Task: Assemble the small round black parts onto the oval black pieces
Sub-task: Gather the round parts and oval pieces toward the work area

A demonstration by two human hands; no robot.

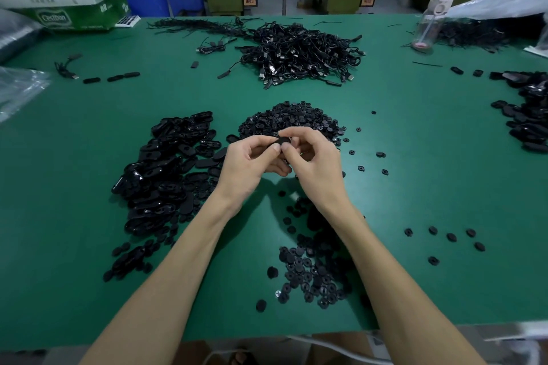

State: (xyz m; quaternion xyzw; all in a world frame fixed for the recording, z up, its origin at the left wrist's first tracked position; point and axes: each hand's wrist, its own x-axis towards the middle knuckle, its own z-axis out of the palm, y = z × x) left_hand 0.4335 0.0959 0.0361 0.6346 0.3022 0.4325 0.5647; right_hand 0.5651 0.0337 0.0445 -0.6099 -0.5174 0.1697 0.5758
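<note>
Over the middle of the green table (415, 187), my left hand (252, 166) and my right hand (314, 163) meet. Together they pinch one oval black piece (280, 141) between thumbs and fingertips; whether a round part sits on it is hidden by the fingers. A heap of oval black pieces (166, 175) lies to the left of my hands. Just behind them is a mound of small round black parts (290, 120). More round parts (314, 272) are piled between my forearms near the front edge.
A tangle of black cables (299, 53) lies at the back centre. Another heap of black pieces (527, 115) sits at the right edge. Loose round parts (450, 236) dot the right front. A clear bottle (430, 24), plastic bags and a carton (65, 3) line the far side.
</note>
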